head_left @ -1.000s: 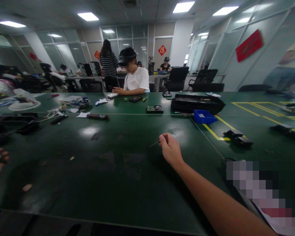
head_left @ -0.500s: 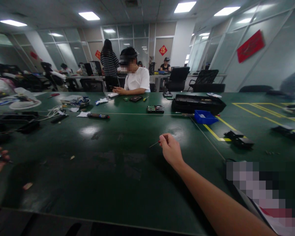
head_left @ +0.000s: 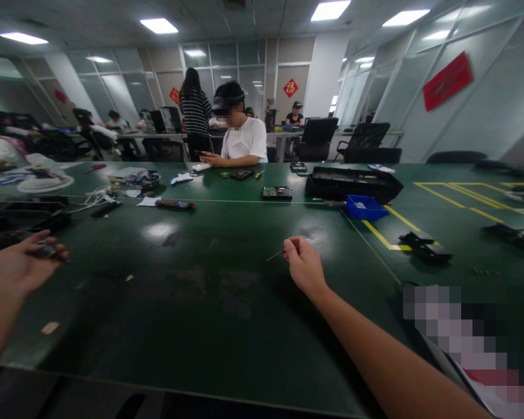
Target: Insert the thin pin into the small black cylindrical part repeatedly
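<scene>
In the head view, the left hand (head_left: 20, 267) grasps a small, dark, blurred object (head_left: 45, 250) at the worktop's (head_left: 170, 355) left; the right hand (head_left: 304, 265) pinches a thin metal rod (head_left: 274, 255), pointing leftward, near the worktop's middle.

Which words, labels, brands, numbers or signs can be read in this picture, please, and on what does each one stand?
"福": on the red diamond sign on the back wall.
Too blurred to read: the large red sheet at right and the other red sign.
Unreadable, pixelated: the item at lower right.
No lettering can be made out on the thin tool in the right hand.
</scene>
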`<state>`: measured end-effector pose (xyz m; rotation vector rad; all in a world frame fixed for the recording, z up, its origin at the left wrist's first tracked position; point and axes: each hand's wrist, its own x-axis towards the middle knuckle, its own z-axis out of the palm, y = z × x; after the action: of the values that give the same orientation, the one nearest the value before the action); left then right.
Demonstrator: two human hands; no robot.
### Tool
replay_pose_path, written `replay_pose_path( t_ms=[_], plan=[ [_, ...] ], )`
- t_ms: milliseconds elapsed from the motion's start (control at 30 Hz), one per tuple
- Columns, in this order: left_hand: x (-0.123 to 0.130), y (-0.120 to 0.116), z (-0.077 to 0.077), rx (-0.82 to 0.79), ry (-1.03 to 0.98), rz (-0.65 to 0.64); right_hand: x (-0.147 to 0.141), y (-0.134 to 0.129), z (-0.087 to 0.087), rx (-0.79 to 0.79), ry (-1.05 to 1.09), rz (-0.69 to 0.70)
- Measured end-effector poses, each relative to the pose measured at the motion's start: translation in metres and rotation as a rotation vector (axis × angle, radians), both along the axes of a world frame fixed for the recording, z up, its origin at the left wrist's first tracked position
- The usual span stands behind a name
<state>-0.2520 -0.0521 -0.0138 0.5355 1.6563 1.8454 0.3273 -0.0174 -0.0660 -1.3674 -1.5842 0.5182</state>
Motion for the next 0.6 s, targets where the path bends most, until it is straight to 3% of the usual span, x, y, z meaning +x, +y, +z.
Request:
replay_pose_path(
  t_ms=[167,333,500,600],
  plan=[
    [0.055,0.023,0.01,0.122,-0.076,-0.167,0.0,-0.001,0.001,-0.015,0.006,0.017],
    [0.134,0.038,0.019,0.101,-0.115,-0.452,0.0,-0.002,0.002,-0.016,0.018,0.018],
    [0.212,0.05,0.018,0.141,-0.126,-0.704,0.0,-0.001,0.002,-0.001,0.01,0.016],
    [0.255,0.054,0.014,0.162,-0.13,-0.762,0.0,-0.001,0.002,0.001,0.0,0.014]
  ],
)
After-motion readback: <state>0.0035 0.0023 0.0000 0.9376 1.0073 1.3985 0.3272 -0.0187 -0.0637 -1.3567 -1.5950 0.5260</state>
